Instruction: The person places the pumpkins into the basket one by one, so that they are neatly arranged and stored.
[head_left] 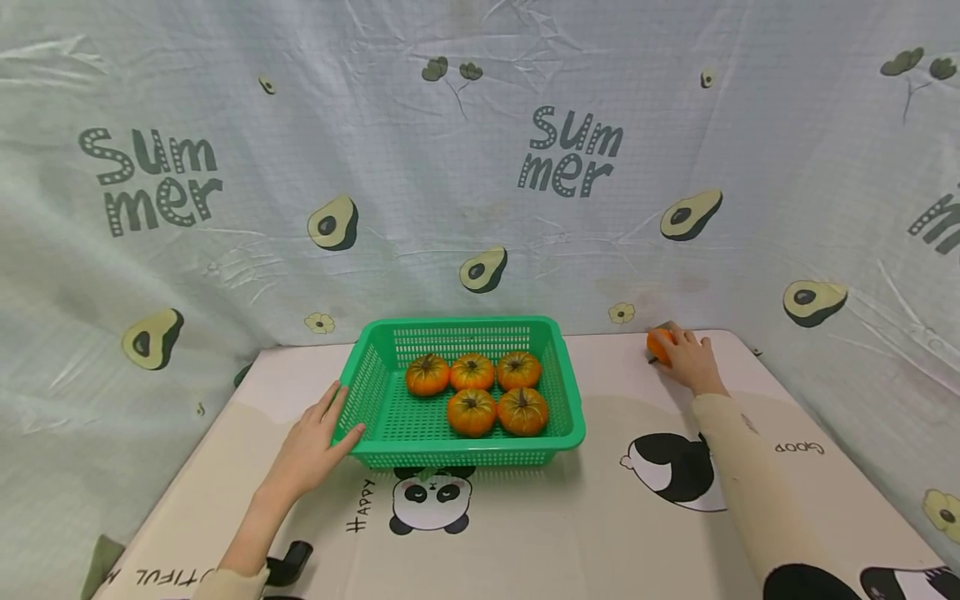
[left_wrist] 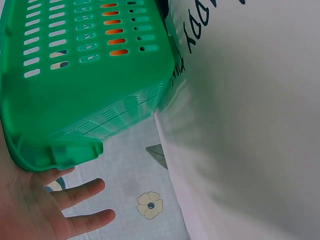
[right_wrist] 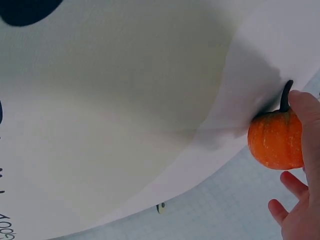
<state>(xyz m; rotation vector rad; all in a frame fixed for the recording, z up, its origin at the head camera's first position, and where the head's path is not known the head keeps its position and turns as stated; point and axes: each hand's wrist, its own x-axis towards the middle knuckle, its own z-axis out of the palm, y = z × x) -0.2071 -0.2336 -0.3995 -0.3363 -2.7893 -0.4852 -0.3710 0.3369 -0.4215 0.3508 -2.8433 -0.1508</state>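
Note:
A green plastic basket (head_left: 468, 457) stands on the table, with several small orange pumpkins (head_left: 472, 412) sitting in it. My left hand (head_left: 306, 450) rests on the basket's left rim, thumb by the near corner. In the left wrist view, its straight fingers (left_wrist: 82, 194) reach past the edge of the green basket (left_wrist: 85, 107). Far to the right, at the back of the table, my right hand (head_left: 690, 360) grips another small pumpkin (head_left: 660, 343). The right wrist view shows that orange pumpkin (right_wrist: 275, 140) with its dark stem beside my thumb; the hand covers its far side.
A pale table cover (head_left: 600, 517) with panda prints lies under everything. Behind and at the sides hang white curtains (head_left: 405, 167) printed with avocados and lettering. The table's back edge runs just behind the basket and the right-hand pumpkin.

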